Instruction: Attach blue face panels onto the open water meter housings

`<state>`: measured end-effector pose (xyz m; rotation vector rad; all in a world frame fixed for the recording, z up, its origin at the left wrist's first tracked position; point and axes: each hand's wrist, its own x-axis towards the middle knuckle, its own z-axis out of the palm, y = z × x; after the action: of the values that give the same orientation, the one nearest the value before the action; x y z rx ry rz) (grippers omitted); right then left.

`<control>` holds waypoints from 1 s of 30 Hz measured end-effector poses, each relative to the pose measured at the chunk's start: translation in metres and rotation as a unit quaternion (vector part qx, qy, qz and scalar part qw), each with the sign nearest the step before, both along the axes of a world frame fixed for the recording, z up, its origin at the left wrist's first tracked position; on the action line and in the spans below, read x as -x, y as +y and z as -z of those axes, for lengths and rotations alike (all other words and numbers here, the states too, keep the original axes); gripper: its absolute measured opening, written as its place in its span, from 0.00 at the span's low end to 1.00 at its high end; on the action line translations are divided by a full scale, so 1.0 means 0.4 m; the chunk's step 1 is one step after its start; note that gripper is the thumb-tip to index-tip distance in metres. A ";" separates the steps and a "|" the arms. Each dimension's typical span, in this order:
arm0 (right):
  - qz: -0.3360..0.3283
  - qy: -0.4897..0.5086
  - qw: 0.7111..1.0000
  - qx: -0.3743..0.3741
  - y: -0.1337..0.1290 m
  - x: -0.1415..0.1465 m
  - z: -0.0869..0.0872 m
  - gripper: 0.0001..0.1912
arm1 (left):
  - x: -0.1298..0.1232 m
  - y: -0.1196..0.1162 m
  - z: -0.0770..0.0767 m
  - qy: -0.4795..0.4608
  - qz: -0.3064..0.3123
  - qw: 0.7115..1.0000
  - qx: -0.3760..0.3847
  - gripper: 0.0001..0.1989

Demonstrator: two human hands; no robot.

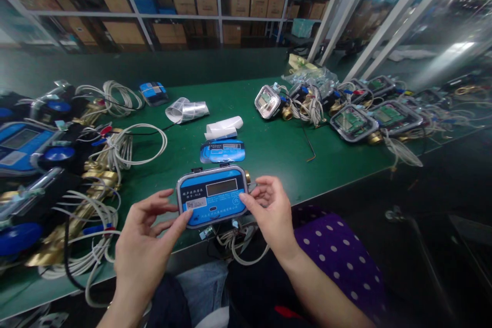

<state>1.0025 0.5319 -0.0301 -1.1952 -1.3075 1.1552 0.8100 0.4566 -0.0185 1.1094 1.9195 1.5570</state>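
Note:
In front of me at the table's near edge is a meter [213, 196] with a blue face plate, a small display and a clear-rimmed case. My left hand [151, 225] grips its left end, thumb on the face by a small white label and fingers at the side. At the right end my right hand [269, 210] has its thumb on the lower right of the face, with the fingers curled beside the brass fitting [247, 177]. White cable [246, 256] hangs below the meter. Just behind it lies a stack of blue face plates [223, 151].
Rolled label sheets [187, 110] and white paper [224, 127] lie farther back. Meters with brass pipes and coiled cables [102, 164] crowd the left. On the right are several meters with exposed green boards [349, 122] and a hex key [308, 143]. Shelves of boxes stand behind.

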 end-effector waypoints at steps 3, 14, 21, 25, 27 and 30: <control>-0.043 0.021 0.999 0.012 0.006 -0.001 0.018 0.19 | 0.031 0.049 -0.007 -0.025 0.077 0.995 0.058 0.36; -0.120 0.036 0.992 0.027 -0.007 0.015 0.029 0.25 | -0.020 0.142 -0.077 0.216 0.044 0.971 0.087 0.32; -0.112 0.049 0.992 0.029 -0.012 0.024 0.028 0.25 | -0.023 0.162 -0.064 0.280 0.114 0.952 0.053 0.18; -0.094 0.052 0.994 0.022 -0.013 0.027 0.032 0.24 | 0.002 0.139 -0.057 0.350 0.150 0.924 0.046 0.29; -0.091 0.053 0.994 0.012 -0.014 0.029 0.033 0.22 | 0.006 0.120 -0.056 0.416 0.159 0.893 0.060 0.42; -0.090 0.059 0.994 0.006 -0.015 0.030 0.034 0.21 | 0.010 0.102 -0.055 0.443 0.185 0.873 0.086 0.48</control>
<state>0.9904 0.5259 -0.0435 -1.0178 -1.3406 1.3447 0.8059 0.4975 0.0036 2.1966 2.0895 0.6637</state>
